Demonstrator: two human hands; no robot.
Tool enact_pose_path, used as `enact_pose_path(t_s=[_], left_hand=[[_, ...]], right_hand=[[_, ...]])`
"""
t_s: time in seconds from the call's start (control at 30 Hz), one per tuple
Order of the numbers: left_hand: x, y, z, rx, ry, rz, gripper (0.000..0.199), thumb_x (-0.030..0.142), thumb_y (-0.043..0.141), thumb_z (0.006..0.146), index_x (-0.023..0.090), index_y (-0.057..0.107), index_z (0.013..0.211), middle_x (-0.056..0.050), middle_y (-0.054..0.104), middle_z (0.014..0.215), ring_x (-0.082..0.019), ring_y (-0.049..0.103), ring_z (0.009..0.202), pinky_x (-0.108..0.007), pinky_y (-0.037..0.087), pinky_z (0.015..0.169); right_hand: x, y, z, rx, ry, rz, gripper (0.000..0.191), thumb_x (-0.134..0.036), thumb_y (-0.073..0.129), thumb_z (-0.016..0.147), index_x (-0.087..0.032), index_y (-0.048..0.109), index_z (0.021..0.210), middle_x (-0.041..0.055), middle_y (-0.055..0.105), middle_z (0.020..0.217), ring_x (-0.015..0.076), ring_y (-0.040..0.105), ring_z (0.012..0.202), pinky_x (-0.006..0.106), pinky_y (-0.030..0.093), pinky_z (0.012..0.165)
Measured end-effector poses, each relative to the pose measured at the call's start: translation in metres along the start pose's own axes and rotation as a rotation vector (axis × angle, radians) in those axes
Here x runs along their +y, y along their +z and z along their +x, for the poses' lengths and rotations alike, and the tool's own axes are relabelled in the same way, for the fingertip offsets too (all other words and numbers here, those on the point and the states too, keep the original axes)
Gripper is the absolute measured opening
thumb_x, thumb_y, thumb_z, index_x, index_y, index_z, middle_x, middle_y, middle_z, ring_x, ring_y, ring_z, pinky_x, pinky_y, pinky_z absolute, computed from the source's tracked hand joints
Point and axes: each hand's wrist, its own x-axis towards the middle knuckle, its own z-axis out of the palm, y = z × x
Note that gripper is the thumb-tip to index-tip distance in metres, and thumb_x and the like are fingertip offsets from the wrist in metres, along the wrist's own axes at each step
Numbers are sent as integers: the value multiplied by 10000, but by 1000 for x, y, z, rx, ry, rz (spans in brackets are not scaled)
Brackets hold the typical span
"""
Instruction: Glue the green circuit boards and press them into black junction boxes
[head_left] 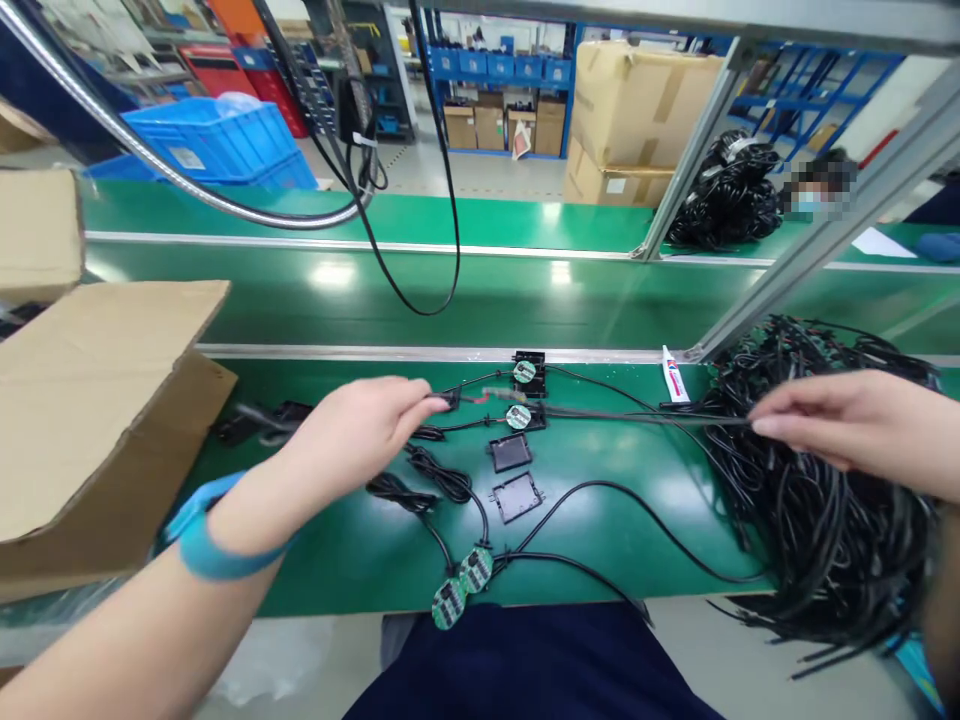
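Note:
My left hand (379, 415) pinches the end of a black cable, where a bit of red wire shows beside the fingertips. My right hand (847, 420) has thumb and fingers closed on a thin black cable (645, 416) stretched across the bench. Between the hands, one round green circuit board (524, 373) and another circuit board (518, 417) rest at small black housings, with cables attached. Below them lie a black plastic cover (510, 453) and an open black case (517, 497). Two more wired round boards (475, 570) sit at the bench's front edge.
A large heap of black cables (817, 520) covers the right side. A white glue tube (674, 376) lies at the back near a metal post (795, 220). An open cardboard box (97, 390) stands on the left. A black cable loop (450, 230) hangs over the bench.

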Motion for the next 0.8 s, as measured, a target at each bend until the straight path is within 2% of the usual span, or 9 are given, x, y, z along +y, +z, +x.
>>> enact_pose_path(t_s=[0.07,0.17,0.27,0.4,0.5,0.63,0.7,0.77,0.8], left_hand=[[-11,16,31,-35,61,210,434,527,426,971,213,616,739,-53,599,691,-221,585,681,-298,408,630],[-28,56,65,-72,158,405,413,484,429,995,185,658,826,-85,638,789,-224,603,711,-287,368,604],[-40,97,81,-86,227,454,375,446,503,979,162,682,812,-106,624,781,-230,595,707,-296,359,603],[-52,130,90,-16,285,401,356,406,520,980,154,695,800,-126,610,790,-256,589,774,-332,383,664],[-56,143,96,-31,298,389,344,425,548,965,144,698,834,-153,618,860,-291,588,877,-372,402,745],[-57,150,98,-85,236,394,365,458,539,963,125,683,1004,-186,627,1013,-339,563,1029,-438,402,867],[-56,144,90,-53,165,365,377,443,528,971,116,653,1111,-203,617,1117,-354,544,1094,-462,401,899],[-51,132,71,-5,134,271,362,418,528,975,119,626,1154,-191,616,1156,-339,545,1102,-457,411,906],[-47,123,57,5,147,204,335,408,520,982,128,626,1131,-170,631,1121,-316,559,1066,-441,421,897]], right_hand=[[-10,-1,28,61,-53,-181,460,-652,598,850,-217,747,875,56,659,638,138,550,501,291,405,513],[-12,17,79,157,-136,-403,340,-433,576,923,-181,768,799,57,707,709,158,610,627,286,409,615],[-3,43,120,246,-60,-570,258,-347,607,911,-186,795,840,81,750,827,203,663,775,285,427,689],[13,64,143,350,19,-660,304,-362,534,954,-213,800,970,104,760,946,237,677,859,308,432,701],[27,76,150,370,-15,-720,332,-361,502,971,-190,787,963,127,743,969,244,667,883,309,416,690],[39,102,155,284,-26,-802,273,-347,584,917,-145,757,977,163,707,1009,304,621,962,362,414,759],[36,118,145,409,-88,-780,284,-326,589,909,-126,731,1051,189,679,1118,348,581,1051,429,414,834],[22,136,122,568,-256,-627,285,-303,550,939,-114,709,1080,198,656,1192,344,561,1102,469,409,906],[11,147,107,595,-369,-501,277,-305,532,958,-121,704,1074,186,661,1193,320,568,1098,463,414,930]])
